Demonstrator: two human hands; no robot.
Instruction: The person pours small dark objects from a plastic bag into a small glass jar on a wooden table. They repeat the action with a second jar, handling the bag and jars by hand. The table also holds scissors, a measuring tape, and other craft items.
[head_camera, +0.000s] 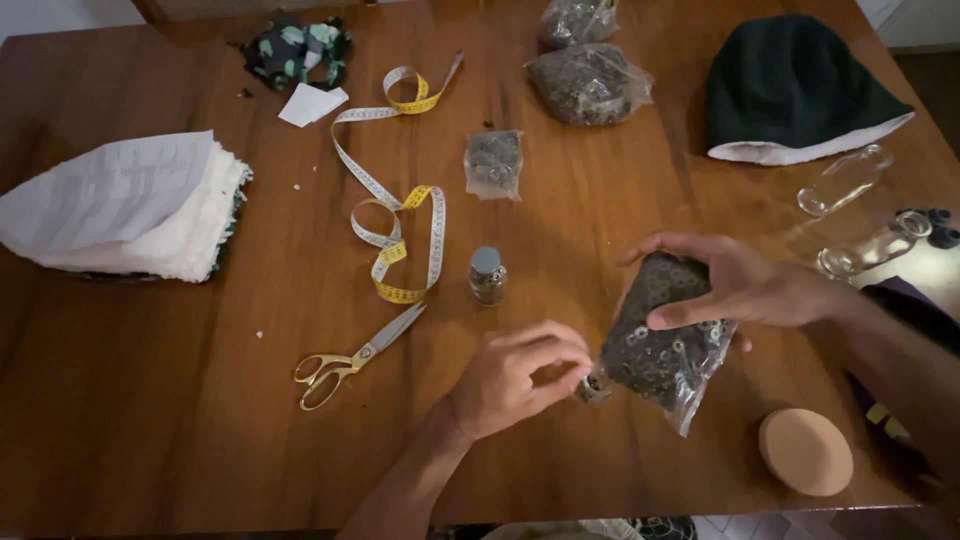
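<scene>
Here, four clear bags of small metal pieces: the right hand (745, 285) clamps one bag (665, 340), its corner pinched by the left hand (520, 375), right of the small jar (487, 275). One pair of scissors (355, 357) and one tape measure (400, 190) lie left of the jar on the wooden table (150, 400).

wooden table (180, 420), scissors (355, 356), tape measure (400, 215)

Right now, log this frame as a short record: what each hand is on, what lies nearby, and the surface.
surface: wooden table
right hand: grips a clear bag of small dark metal rings from above
left hand: fingers pinched at the bag's lower corner
near hands: small capped jar, gold-handled scissors, round tan disc
middle: yellow and white tape measure, small bag
far side: two larger bags, dark hat, folded white cloth
</scene>
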